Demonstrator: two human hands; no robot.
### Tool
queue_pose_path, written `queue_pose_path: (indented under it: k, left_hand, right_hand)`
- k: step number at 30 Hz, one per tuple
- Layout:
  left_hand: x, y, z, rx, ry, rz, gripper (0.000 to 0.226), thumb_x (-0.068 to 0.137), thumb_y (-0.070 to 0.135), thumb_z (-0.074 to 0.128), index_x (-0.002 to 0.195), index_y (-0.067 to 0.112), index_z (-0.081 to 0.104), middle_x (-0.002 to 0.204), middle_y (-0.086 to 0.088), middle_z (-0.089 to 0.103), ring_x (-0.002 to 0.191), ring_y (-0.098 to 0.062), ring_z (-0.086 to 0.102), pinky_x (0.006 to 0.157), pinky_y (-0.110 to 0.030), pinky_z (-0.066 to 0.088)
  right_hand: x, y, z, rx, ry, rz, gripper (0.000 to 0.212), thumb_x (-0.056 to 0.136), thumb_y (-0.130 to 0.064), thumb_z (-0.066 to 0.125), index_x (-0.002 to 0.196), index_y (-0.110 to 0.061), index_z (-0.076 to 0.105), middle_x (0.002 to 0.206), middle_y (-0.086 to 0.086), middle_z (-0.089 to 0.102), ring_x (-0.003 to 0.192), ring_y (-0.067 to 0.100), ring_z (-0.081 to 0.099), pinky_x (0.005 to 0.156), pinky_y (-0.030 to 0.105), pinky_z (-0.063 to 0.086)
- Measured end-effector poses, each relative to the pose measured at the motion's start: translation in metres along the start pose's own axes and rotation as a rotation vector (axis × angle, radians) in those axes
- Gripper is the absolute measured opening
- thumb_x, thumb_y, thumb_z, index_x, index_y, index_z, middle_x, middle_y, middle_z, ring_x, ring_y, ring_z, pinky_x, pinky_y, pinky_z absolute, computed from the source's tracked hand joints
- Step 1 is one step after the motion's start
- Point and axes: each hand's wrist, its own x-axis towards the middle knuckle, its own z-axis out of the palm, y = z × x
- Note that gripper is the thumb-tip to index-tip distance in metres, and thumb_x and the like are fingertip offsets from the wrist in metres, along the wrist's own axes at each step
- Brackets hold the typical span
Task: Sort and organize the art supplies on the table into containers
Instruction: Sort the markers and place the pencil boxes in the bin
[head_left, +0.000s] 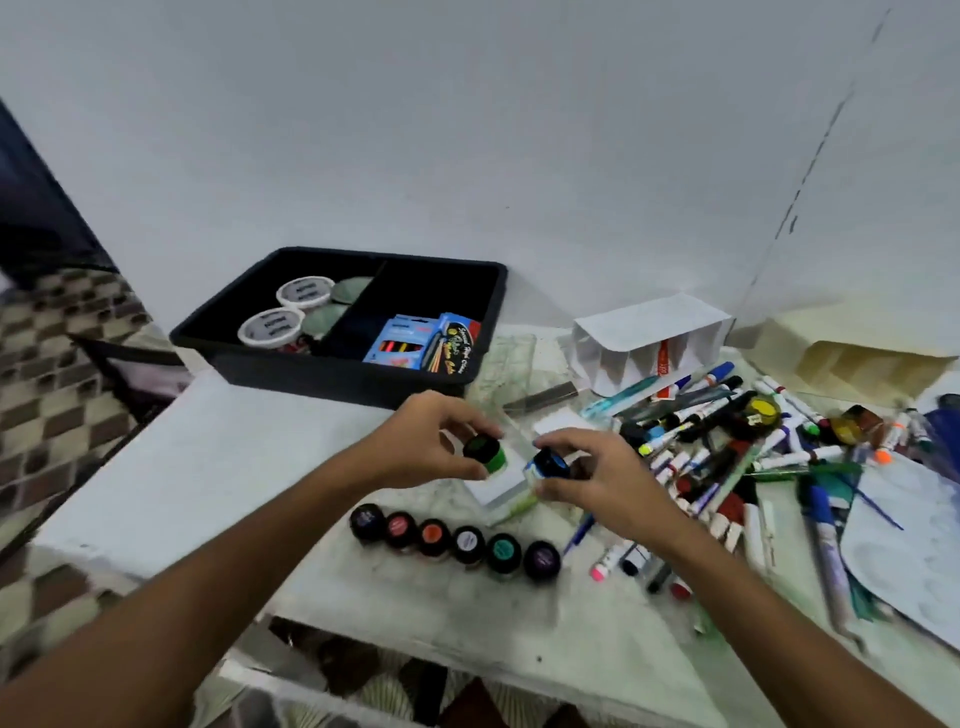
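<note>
My left hand grips a small green paint jar with a black lid, just above the table. Beside it, my right hand holds a blue paint jar, tilted, also black-lidded. Both jars hover over a white pad. A row of several small paint jars stands on the table in front of my hands. Behind them sits a black two-compartment tray: white tubs fill its left side, crayon boxes lean in its right side.
A heap of markers, pens and paint tubes spreads over the table's right half. A white divided paper box stands behind it, and a pale palette lies at the right edge. The table's near edge drops to a patterned floor.
</note>
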Motion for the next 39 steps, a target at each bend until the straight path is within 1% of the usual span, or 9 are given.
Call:
queue_pose_path:
  k: [3, 5, 11, 15, 20, 25, 31, 36, 39]
  left_hand:
    - [-0.04, -0.017, -0.023, -0.02, -0.026, -0.049, 0.035, 0.072, 0.002, 0.081, 0.105, 0.013, 0.074, 0.097, -0.001, 0.072, 0.089, -0.014, 0.068, 0.075, -0.032, 0.059]
    - [-0.064, -0.029, -0.035, -0.03, -0.028, -0.065, 0.036, 0.072, 0.005, 0.078, 0.107, 0.014, 0.074, 0.099, -0.001, 0.071, 0.091, -0.015, 0.068, 0.076, -0.035, 0.06]
    - [-0.11, -0.057, -0.044, 0.051, -0.052, -0.046, 0.039, 0.074, -0.003, 0.076, 0.11, 0.013, 0.074, 0.1, -0.001, 0.068, 0.088, -0.009, 0.067, 0.075, -0.024, 0.058]
    - [-0.122, -0.071, -0.037, 0.158, -0.033, -0.001, 0.039, 0.072, 0.003, 0.079, 0.109, 0.013, 0.072, 0.096, 0.003, 0.067, 0.085, -0.006, 0.064, 0.072, -0.019, 0.056]
    - [-0.125, -0.081, -0.034, 0.313, -0.085, 0.031, 0.038, 0.075, 0.013, 0.078, 0.112, 0.016, 0.072, 0.101, 0.002, 0.069, 0.083, -0.005, 0.057, 0.07, -0.017, 0.051]
    - [-0.122, -0.082, -0.03, 0.411, -0.151, 0.039, 0.036, 0.079, 0.015, 0.075, 0.114, 0.019, 0.072, 0.105, 0.0, 0.066, 0.078, -0.001, 0.047, 0.068, -0.012, 0.044]
    - [-0.124, -0.088, -0.031, 0.418, -0.108, 0.06, 0.027, 0.076, 0.017, 0.08, 0.103, 0.015, 0.076, 0.107, 0.002, 0.069, 0.098, -0.01, 0.055, 0.077, -0.004, 0.029]
    - [-0.127, -0.094, -0.031, 0.401, -0.118, 0.098, 0.014, 0.08, 0.02, 0.077, 0.094, 0.016, 0.078, 0.105, 0.004, 0.064, 0.095, -0.001, 0.045, 0.079, -0.016, 0.034]
    - [-0.132, -0.098, -0.031, 0.377, -0.096, 0.105, 0.011, 0.082, 0.021, 0.075, 0.093, 0.02, 0.078, 0.097, 0.007, 0.062, 0.089, 0.0, 0.047, 0.074, -0.013, 0.035]
  right_hand:
    - [0.001, -0.019, 0.037, 0.021, -0.096, -0.032, 0.037, 0.072, -0.014, 0.084, 0.101, -0.031, 0.069, 0.107, 0.002, 0.067, 0.07, 0.025, 0.062, 0.075, 0.039, 0.053]
    - [0.001, -0.028, 0.059, 0.02, -0.167, -0.076, 0.035, 0.073, -0.012, 0.083, 0.101, -0.028, 0.069, 0.105, -0.002, 0.069, 0.067, 0.019, 0.061, 0.068, 0.031, 0.052]
    - [-0.001, -0.044, 0.108, -0.093, -0.256, -0.17, 0.034, 0.081, -0.008, 0.074, 0.114, -0.013, 0.067, 0.099, 0.0, 0.065, 0.057, 0.003, 0.055, 0.056, 0.012, 0.042]
    - [-0.006, -0.048, 0.121, -0.265, -0.283, -0.257, 0.036, 0.078, -0.009, 0.074, 0.113, -0.014, 0.069, 0.102, -0.005, 0.065, 0.089, 0.01, 0.059, 0.08, 0.025, 0.049]
    - [-0.009, -0.044, 0.137, -0.453, -0.363, -0.327, 0.041, 0.083, -0.014, 0.069, 0.123, -0.016, 0.063, 0.115, 0.001, 0.058, 0.104, 0.015, 0.054, 0.09, 0.031, 0.045]
    - [-0.004, -0.038, 0.148, -0.584, -0.365, -0.415, 0.039, 0.088, -0.017, 0.065, 0.126, -0.018, 0.06, 0.114, 0.0, 0.054, 0.106, 0.017, 0.049, 0.089, 0.035, 0.046]
    - [-0.004, -0.028, 0.148, -0.644, -0.3, -0.594, 0.021, 0.079, -0.013, 0.071, 0.1, -0.018, 0.072, 0.101, -0.008, 0.07, 0.102, 0.017, 0.052, 0.08, 0.036, 0.049]
    - [0.002, -0.02, 0.144, -0.652, -0.28, -0.693, 0.018, 0.072, -0.018, 0.077, 0.089, -0.02, 0.075, 0.098, -0.012, 0.073, 0.098, 0.016, 0.055, 0.077, 0.029, 0.044]
    - [0.004, -0.02, 0.144, -0.653, -0.289, -0.725, 0.018, 0.071, -0.02, 0.077, 0.088, -0.02, 0.075, 0.095, -0.01, 0.074, 0.097, 0.019, 0.058, 0.077, 0.031, 0.047]
